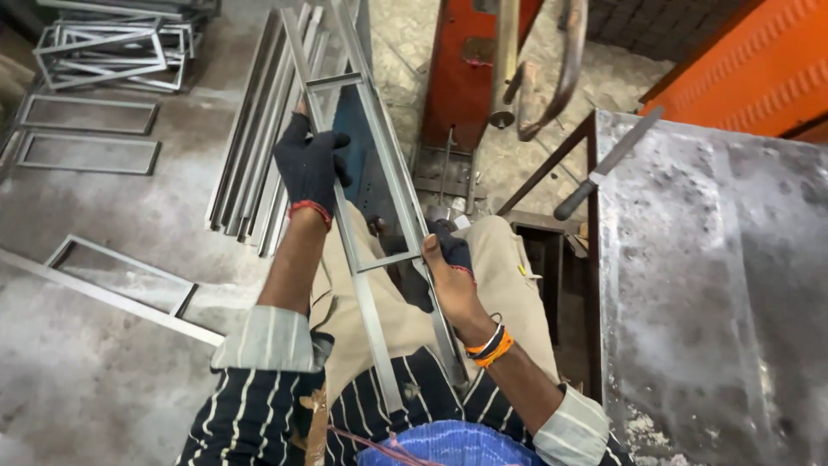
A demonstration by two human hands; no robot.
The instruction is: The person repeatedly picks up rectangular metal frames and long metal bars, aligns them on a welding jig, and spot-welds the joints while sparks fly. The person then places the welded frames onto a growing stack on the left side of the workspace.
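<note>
— What do the hands hold?

— A long ladder-shaped frame of grey steel strips (pixel 366 216), lying lengthwise over the person's lap. The left hand (pixel 310 166), in a dark knit glove with a red cuff, is wrapped around the left rail near the upper crossbar.

— And the other?

— The right hand (pixel 448 274) grips the right rail at the lower crossbar, fingers closed. A bundle of grey steel strips (pixel 250 147) lies on the concrete floor (pixel 103 362) beyond; a worn metal table (pixel 716 285) stands to the right.

1. the grey concrete floor (pixel 112 362) carries a bundle of long metal strips (pixel 254 147), flat rectangular frames (pixel 86 154), a stack of frames (pixel 112 52) and a long frame (pixel 121 289).
2. the dusty metal bench (pixel 716 285) bears a dark-handled tool (pixel 608 164).
</note>
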